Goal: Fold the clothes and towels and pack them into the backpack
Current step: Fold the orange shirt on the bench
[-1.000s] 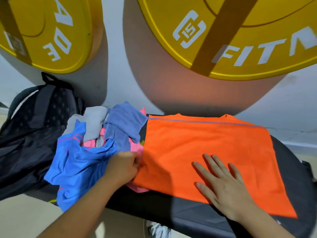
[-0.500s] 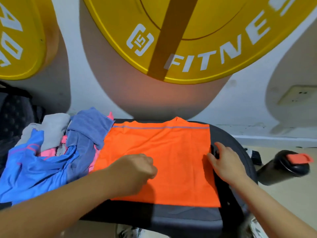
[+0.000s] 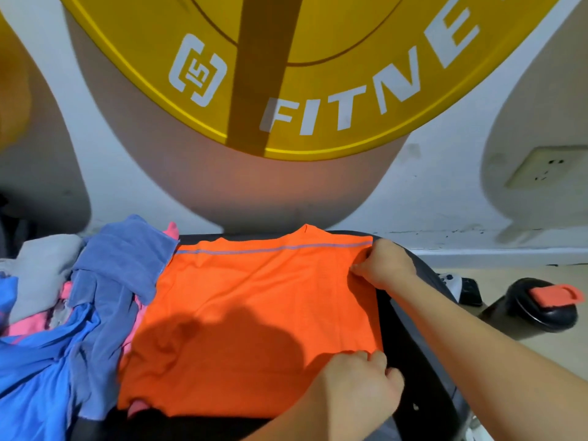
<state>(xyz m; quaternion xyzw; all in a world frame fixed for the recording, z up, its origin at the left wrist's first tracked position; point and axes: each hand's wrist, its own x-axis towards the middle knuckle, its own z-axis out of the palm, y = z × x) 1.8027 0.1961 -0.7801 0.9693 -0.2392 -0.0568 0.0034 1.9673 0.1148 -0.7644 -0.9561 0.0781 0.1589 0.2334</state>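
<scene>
Left hand (image 3: 359,386) reached shirt (image 3: 254,313); bottle (image 3: 541,308) nearby.

One wide-angle camera on the person's head looks forward and down at the counter (image 3: 413,361) from close above, facing the wall (image 3: 445,202) and its yellow weight plate (image 3: 318,90). The left hand (image 3: 359,386) and right hand (image 3: 381,265) loom large at lower right.

We find the table's (image 3: 423,370) left end crowded by a heap of unfolded clothes (image 3: 95,297) lapping the orange shirt (image 3: 254,313). To the right we have open floor (image 3: 525,272), broken only by a black bottle (image 3: 534,310). Behind, the wall (image 3: 445,202) and a yellow weight plate (image 3: 350,43) close the far side.
</scene>
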